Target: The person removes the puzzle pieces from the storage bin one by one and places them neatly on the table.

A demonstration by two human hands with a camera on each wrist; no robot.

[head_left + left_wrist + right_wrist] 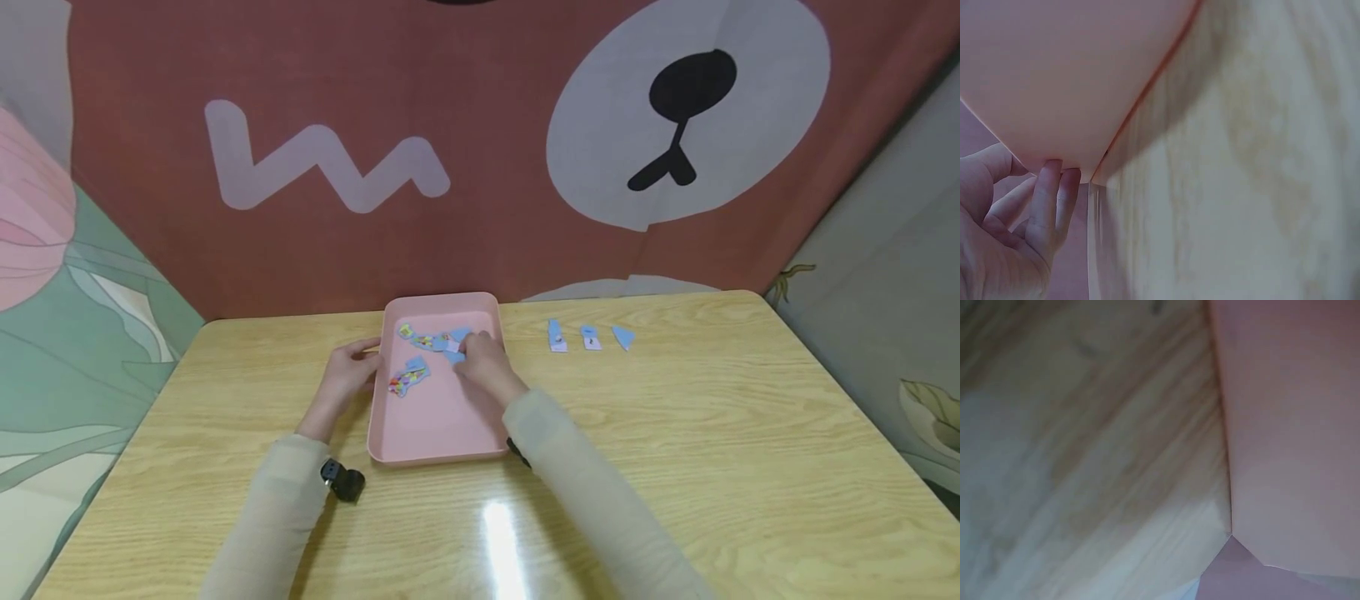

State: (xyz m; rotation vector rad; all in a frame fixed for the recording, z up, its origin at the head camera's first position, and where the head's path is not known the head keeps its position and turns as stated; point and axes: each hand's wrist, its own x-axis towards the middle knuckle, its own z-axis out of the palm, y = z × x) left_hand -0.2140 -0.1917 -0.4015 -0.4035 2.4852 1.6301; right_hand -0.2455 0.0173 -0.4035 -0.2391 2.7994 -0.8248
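A pink tray (442, 433) lies on the wooden table. My left hand (352, 371) holds its left wall; in the left wrist view, fingertips (1047, 175) rest against the outer wall with the thumb by the rim. Inside the tray, several flat blue puzzle pieces (429, 342) with multicoloured patterns lie in a row near the far end. A separate patterned cluster (408, 377) sits below them at the left. My right hand (487, 367) reaches over the right wall, its curled fingers pinching a blue puzzle piece (454, 357) at the row's right end; the fingertips are partly hidden.
Right of the tray, three loose pieces lie on the table (675, 417): a tall blue-and-white one (556, 335), a shorter one (590, 337) and a blue triangular one (622, 337). A printed curtain (480, 242) hangs behind the table's far edge.
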